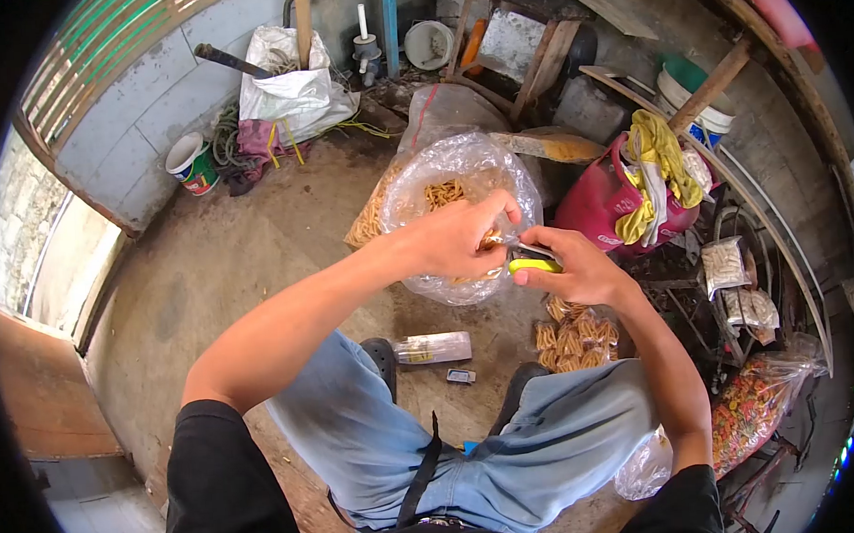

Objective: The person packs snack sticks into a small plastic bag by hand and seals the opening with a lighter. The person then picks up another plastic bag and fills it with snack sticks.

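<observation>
My left hand (466, 238) is closed around a small clear plastic packet (491, 239) with brown snack sticks in it. My fingers hide most of it. Close beside it, my right hand (581, 267) grips a yellow-green stapler (536, 264), its front end at the packet's edge. Under both hands stands a large clear plastic bag (412, 183), open at the top, with loose brown snack sticks (443, 193) inside. Several filled packets (577, 340) lie in a pile on the floor below my right hand.
Between my feet lie a bundle of clear plastic bags (432, 348) and a small box (460, 376). A maroon bag (599, 198) with yellow cloth (659, 171) stands right. Further right is a bag of colourful snacks (759, 406). A white sack (291, 93) and a bucket (192, 164) stand back left.
</observation>
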The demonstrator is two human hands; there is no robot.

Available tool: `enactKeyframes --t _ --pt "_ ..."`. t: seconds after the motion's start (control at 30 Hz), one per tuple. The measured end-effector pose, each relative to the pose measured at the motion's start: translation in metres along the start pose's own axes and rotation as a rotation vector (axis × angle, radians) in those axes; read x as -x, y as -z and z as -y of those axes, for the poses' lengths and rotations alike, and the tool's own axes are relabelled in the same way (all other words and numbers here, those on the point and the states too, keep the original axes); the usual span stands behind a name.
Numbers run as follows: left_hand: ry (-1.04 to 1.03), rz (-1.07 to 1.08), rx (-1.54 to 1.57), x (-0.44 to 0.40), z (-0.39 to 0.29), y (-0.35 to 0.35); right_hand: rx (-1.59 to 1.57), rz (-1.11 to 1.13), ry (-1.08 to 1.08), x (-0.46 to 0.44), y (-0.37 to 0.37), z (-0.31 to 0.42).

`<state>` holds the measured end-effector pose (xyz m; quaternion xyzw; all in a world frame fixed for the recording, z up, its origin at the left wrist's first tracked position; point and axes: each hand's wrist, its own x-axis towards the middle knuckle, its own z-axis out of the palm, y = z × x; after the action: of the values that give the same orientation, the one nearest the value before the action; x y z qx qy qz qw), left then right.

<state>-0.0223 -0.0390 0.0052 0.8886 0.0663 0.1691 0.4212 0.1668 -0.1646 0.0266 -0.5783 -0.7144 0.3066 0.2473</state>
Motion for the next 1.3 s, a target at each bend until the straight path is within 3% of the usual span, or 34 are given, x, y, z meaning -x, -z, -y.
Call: enactKeyframes --t 0.07,0.77,1.3 --pt "-0.005 0.010 -0.011 0.000 -0.003 0.000 0.032 0.083 -0.054 -0.001 0.003 0.006" --pt "0.027 0.156 0.011 0.004 -0.013 -0.002 0.016 0.034 0.147 0.002 -0.003 -0.003" --pt "0.050 0.137 0.112 0.006 -0.012 0.004 0.026 0.048 0.069 0.006 0.000 0.002"
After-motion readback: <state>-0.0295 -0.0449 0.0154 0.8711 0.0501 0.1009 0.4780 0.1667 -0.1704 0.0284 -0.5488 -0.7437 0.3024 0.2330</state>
